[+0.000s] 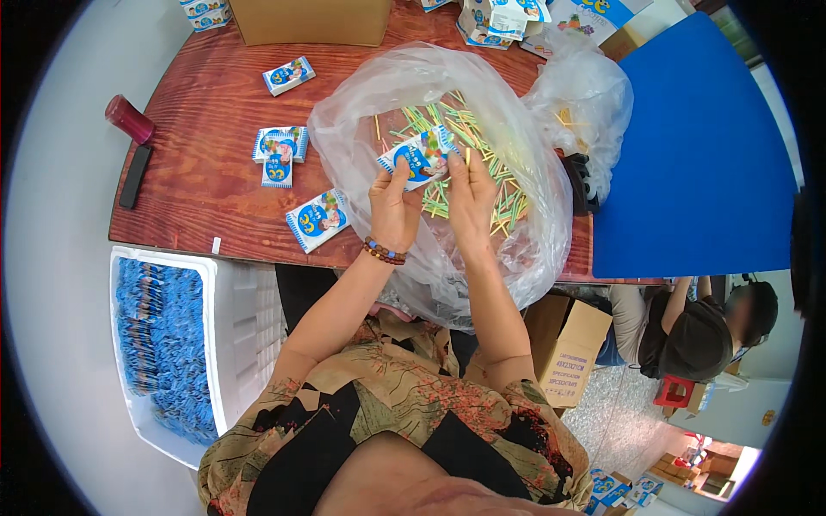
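A small blue and white packet (419, 158) is held up over the open clear plastic bag. My left hand (394, 209) pinches its lower left part between thumb and fingers. At its right end, my right hand (471, 202) is closed on the packet too, and a short pale yellow stick shows by those fingertips. Many thin green, yellow and orange sticks (514, 206) lie in the plastic bag (348, 95) beneath. To the left on the red-brown table are more such packets: one near my left wrist (317, 220), a small overlapping pile (278, 163), and one farther back (289, 76).
A white foam box (211, 344) full of blue packets stands at lower left. A red cup (131, 119) and black bar (134, 177) are at the table's left edge. Cardboard boxes (310, 21) stand behind; a blue board (697, 155) is at right. Another person sits at far right.
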The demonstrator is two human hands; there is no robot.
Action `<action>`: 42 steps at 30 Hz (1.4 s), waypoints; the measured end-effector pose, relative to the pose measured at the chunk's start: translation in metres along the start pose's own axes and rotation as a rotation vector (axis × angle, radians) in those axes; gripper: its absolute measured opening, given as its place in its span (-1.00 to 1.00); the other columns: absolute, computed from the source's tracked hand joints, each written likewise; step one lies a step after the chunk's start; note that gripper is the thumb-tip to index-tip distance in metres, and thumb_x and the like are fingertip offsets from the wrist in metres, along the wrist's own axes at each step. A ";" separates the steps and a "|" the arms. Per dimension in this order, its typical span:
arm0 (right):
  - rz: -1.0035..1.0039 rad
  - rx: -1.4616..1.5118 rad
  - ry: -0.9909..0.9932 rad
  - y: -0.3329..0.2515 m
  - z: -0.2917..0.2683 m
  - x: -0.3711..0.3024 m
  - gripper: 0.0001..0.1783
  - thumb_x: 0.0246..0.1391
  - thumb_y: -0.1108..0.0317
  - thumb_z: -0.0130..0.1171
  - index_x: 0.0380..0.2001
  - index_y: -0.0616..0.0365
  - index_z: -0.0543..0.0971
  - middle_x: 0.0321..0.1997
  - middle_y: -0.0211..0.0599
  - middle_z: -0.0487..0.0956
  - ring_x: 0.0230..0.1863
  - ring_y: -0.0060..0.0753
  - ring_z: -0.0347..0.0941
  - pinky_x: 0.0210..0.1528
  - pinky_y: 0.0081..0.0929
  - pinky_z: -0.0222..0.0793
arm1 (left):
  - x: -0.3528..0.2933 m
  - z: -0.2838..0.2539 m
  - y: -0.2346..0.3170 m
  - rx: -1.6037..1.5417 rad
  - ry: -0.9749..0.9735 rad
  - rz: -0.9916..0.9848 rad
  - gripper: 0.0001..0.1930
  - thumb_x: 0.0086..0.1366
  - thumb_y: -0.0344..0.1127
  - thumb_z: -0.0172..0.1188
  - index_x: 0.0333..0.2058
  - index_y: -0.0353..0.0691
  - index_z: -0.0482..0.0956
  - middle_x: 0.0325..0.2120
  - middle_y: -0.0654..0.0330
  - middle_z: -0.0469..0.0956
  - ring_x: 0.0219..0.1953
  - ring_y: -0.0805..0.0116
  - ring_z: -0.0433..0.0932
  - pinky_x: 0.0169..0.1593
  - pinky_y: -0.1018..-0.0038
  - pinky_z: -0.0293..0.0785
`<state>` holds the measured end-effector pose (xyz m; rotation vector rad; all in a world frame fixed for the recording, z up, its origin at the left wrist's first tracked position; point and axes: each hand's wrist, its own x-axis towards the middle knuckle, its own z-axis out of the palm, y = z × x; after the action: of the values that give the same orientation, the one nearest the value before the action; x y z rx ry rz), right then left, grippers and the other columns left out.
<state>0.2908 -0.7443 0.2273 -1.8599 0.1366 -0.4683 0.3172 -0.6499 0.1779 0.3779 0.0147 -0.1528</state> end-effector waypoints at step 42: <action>-0.430 -0.719 -0.611 0.038 0.246 0.074 -0.71 0.09 0.32 -0.02 -0.51 0.32 0.57 -0.43 0.11 0.57 -0.34 0.11 0.53 -0.26 -0.07 0.43 | -0.023 -0.153 0.167 1.372 0.490 0.502 -0.54 0.14 -0.36 0.26 0.03 -0.25 0.40 -0.09 0.12 0.45 -0.10 0.29 0.45 -0.04 0.41 0.38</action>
<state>0.4579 -0.5632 0.1453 -2.6715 -0.5890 -0.1098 0.3219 -0.4371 0.0979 1.7616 0.3073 0.4739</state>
